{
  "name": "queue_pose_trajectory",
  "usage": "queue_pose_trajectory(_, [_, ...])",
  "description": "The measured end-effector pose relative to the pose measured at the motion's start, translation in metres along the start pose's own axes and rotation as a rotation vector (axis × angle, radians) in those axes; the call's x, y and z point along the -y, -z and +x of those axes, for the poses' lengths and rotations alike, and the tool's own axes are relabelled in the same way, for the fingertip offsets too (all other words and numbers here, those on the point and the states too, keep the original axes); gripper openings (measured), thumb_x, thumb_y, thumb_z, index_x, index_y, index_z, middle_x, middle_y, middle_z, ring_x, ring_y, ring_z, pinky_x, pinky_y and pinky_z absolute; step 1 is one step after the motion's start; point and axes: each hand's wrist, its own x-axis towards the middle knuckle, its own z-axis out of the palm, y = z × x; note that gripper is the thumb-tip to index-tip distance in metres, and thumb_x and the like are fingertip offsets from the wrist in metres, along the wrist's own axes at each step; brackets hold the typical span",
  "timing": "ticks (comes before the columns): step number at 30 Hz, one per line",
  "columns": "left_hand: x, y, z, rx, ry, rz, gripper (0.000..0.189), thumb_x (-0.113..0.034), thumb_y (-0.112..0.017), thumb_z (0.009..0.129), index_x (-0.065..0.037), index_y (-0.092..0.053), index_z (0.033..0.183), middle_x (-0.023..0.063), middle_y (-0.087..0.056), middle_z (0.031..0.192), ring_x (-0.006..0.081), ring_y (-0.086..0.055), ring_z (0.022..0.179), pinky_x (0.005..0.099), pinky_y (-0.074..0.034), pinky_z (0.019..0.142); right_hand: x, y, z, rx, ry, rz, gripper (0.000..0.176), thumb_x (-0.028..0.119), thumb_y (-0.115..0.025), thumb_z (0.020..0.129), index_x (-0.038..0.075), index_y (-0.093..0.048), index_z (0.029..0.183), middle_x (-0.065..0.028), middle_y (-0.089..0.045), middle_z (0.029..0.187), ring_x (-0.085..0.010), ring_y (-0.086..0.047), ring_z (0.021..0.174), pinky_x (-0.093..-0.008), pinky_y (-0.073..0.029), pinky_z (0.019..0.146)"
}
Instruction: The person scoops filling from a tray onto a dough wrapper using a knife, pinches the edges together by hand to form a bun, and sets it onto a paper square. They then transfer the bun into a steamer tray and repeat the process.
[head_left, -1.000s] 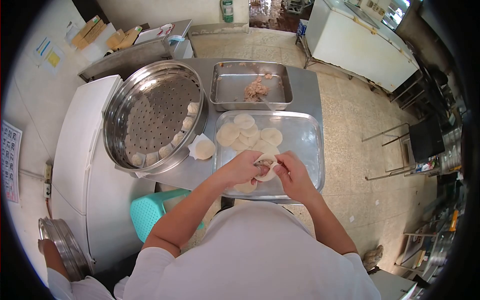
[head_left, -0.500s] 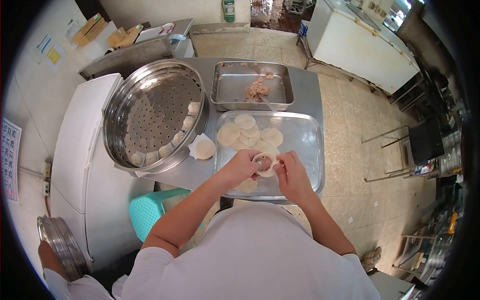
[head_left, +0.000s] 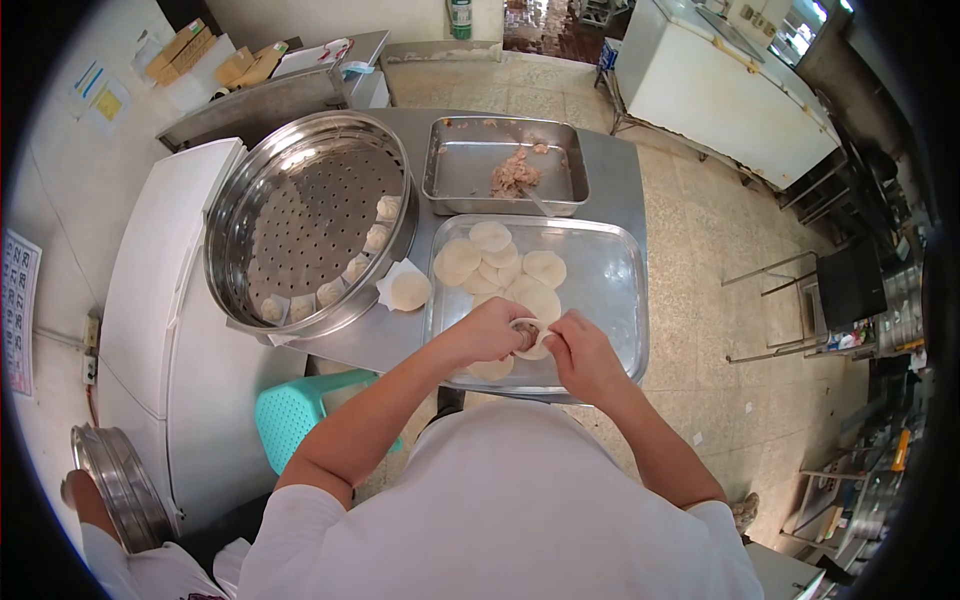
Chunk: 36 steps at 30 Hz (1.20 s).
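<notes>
A filled dough wrapper [head_left: 533, 339] is held between both hands over the near part of a flat metal tray [head_left: 610, 290]. My left hand [head_left: 490, 330] is closed round its left side, the thumb over the meat filling. My right hand [head_left: 584, 355] pinches its right edge. Flat round wrappers [head_left: 490, 262] lie overlapping on the tray. One wrapper [head_left: 410, 291] rests on white paper left of it. Behind the tray, a deep metal pan [head_left: 460, 180] holds meat filling [head_left: 515, 175] and a utensil. Several formed buns [head_left: 376, 238] stand along the rim inside a perforated steamer [head_left: 330, 210].
A turquoise stool [head_left: 287, 420] stands below the table's left edge, beside a white cabinet [head_left: 150, 290]. At the lower left, another person's arm [head_left: 92, 500] is near stacked metal rings [head_left: 130, 485]. A white chest freezer [head_left: 715, 95] and a chair [head_left: 850, 283] are at right.
The wrapper's opening has narrowed, with its right edge lifted and drawn in by my right hand. My left hand stays in nearly the same place. The view has shifted slightly.
</notes>
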Motion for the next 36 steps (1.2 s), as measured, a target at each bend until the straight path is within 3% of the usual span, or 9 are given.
queue_pose_trajectory(6, [-0.017,-0.002,-0.007,0.050,-0.048,0.253,0.030,-0.007,-0.063,0.087,0.003,-0.073,0.114,0.0024,-0.066,0.082,0.0097,-0.057,0.065,0.0263,-0.050,0.059,-0.002,-0.002,-0.002,0.040,0.057,-0.094,0.007,0.003,-0.064,0.093,-0.001,-0.061,0.098,-0.0175,-0.060,0.090,-0.0377,-0.060,0.079,-0.0449,-0.049,0.067])
queue_pose_trajectory(12, [-0.009,0.001,-0.009,0.012,0.020,-0.261,0.027,-0.008,-0.065,0.092,0.002,-0.073,0.115,0.0035,-0.069,0.086,0.0096,-0.061,0.074,0.0269,-0.052,0.061,-0.004,-0.004,-0.008,-0.044,0.060,-0.156,0.005,0.003,-0.065,0.091,0.000,-0.061,0.092,-0.0167,-0.058,0.084,-0.0384,-0.060,0.078,-0.0471,-0.050,0.067])
queue_pose_trajectory(16, [-0.003,-0.001,-0.004,-0.007,-0.008,-0.068,0.026,-0.011,-0.066,0.094,0.002,-0.073,0.115,0.0047,-0.071,0.092,0.0104,-0.064,0.079,0.0262,-0.053,0.063,0.001,-0.009,-0.010,-0.087,0.051,-0.129,0.005,0.002,-0.065,0.091,0.000,-0.061,0.092,-0.0172,-0.058,0.083,-0.0394,-0.059,0.077,-0.0475,-0.049,0.066])
queue_pose_trajectory(19, [-0.002,-0.002,-0.004,-0.059,-0.053,-0.083,0.027,-0.019,-0.064,0.098,0.001,-0.073,0.115,0.0053,-0.071,0.095,0.0115,-0.065,0.081,0.0265,-0.053,0.063,0.003,-0.012,-0.010,-0.179,0.034,-0.110,0.007,0.004,-0.063,0.095,-0.003,-0.064,0.095,-0.0163,-0.062,0.080,-0.0337,-0.061,0.067,-0.0414,-0.048,0.061])
queue_pose_trajectory(22, [-0.007,-0.007,-0.009,-0.180,-0.108,-0.413,0.037,-0.035,-0.060,0.103,-0.002,-0.074,0.111,0.0050,-0.070,0.094,0.0120,-0.065,0.081,0.0264,-0.052,0.062,0.018,-0.012,-0.007,-0.220,-0.357,0.218,0.012,0.007,-0.061,0.098,-0.004,-0.067,0.101,-0.0171,-0.065,0.078,-0.0300,-0.063,0.064,-0.0398,-0.049,0.061])
queue_pose_trajectory(24, [0.005,-0.028,-0.006,-0.244,-0.165,-0.737,0.049,-0.048,-0.054,0.106,-0.003,-0.074,0.105,0.0038,-0.069,0.091,0.0116,-0.064,0.079,0.0265,-0.050,0.061,0.019,-0.019,-0.001,-0.216,-0.495,0.403,0.016,0.011,-0.061,0.101,-0.003,-0.067,0.097,-0.0168,-0.069,0.079,-0.0235,-0.067,0.067,-0.0359,-0.050,0.062])
queue_pose_trajectory(25, [0.005,-0.037,-0.004,-0.300,-0.211,-0.758,0.046,-0.046,-0.054,0.107,-0.004,-0.072,0.102,0.0021,-0.066,0.087,0.0103,-0.060,0.074,0.0259,-0.048,0.058,0.019,-0.024,0.001,-0.211,-0.565,0.498,0.019,0.013,-0.060,0.102,-0.003,-0.066,0.094,-0.0167,-0.071,0.080,-0.0203,-0.069,0.069,-0.0339,-0.051,0.062])
queue_pose_trajectory(31, [0.019,-0.053,0.010,-0.633,-0.328,-0.621,0.042,-0.039,-0.049,0.110,-0.005,-0.064,0.090,-0.0031,-0.054,0.073,0.0054,-0.049,0.061,0.0237,-0.040,0.049,0.009,-0.042,0.002,-0.190,-0.036,-0.090,0.011,0.008,-0.061,0.099,-0.003,-0.064,0.099,-0.0176,-0.065,0.083,-0.0325,-0.065,0.070,-0.0415,-0.051,0.063])
queue_pose_trajectory(36, [0.016,-0.047,-0.001,-0.643,-0.453,-0.655,0.045,-0.041,-0.048,0.110,-0.005,-0.063,0.089,-0.0029,-0.054,0.075,0.0049,-0.047,0.060,0.0237,-0.038,0.047,0.031,-0.029,0.015,-0.167,-0.084,0.045,0.007,0.005,-0.060,0.097,-0.002,-0.062,0.099,-0.0195,-0.062,0.092,-0.0408,-0.062,0.076,-0.0461,-0.051,0.066])
